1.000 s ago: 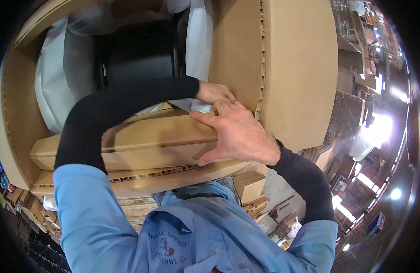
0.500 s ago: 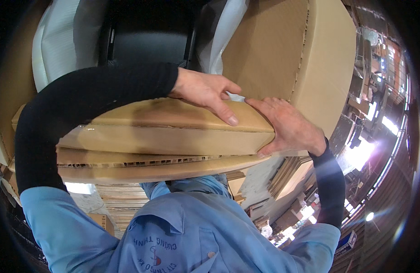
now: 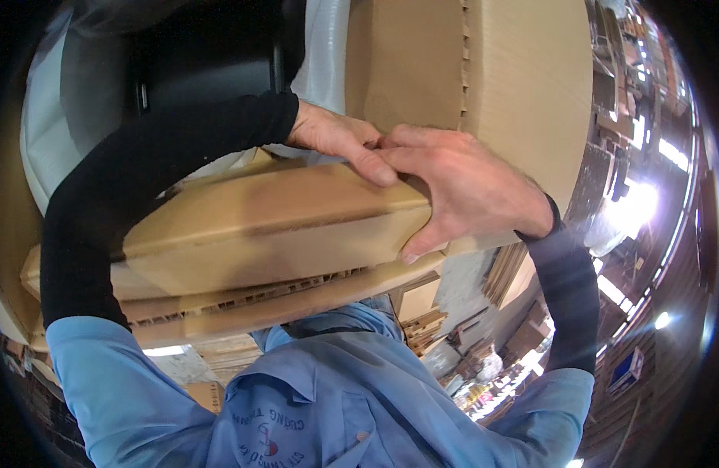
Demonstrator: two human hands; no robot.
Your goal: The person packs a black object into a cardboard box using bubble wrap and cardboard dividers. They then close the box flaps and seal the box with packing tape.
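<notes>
A long, thick folded cardboard piece [image 3: 274, 210] lies across the near side of a large cardboard box [image 3: 523, 101], just inside its near wall. My right hand [image 3: 461, 183] grips the piece's right end, its thumb on the near face and its fingers over the top. Beside it, my left hand [image 3: 344, 144] rests its thumb on the top edge; its other fingers go down the far side and are partly hidden. The two hands meet at the fingertips. Beyond them sits a black smooth-faced object [image 3: 211, 86] with white foam sheet [image 3: 324, 58] around it.
The box's near wall [image 3: 242, 312] shows a corrugated edge close to my body. Stacked cardboard sheets [image 3: 504, 273] stand on the floor at the right. Farther right, a cluttered workshop has bright lights. A blue-and-white box [image 3: 626, 370] is at the lower right.
My right hand has moved left over the end of the cardboard piece, up against my left hand. The piece now slants more, its right end higher in the view. The whole view has shifted.
</notes>
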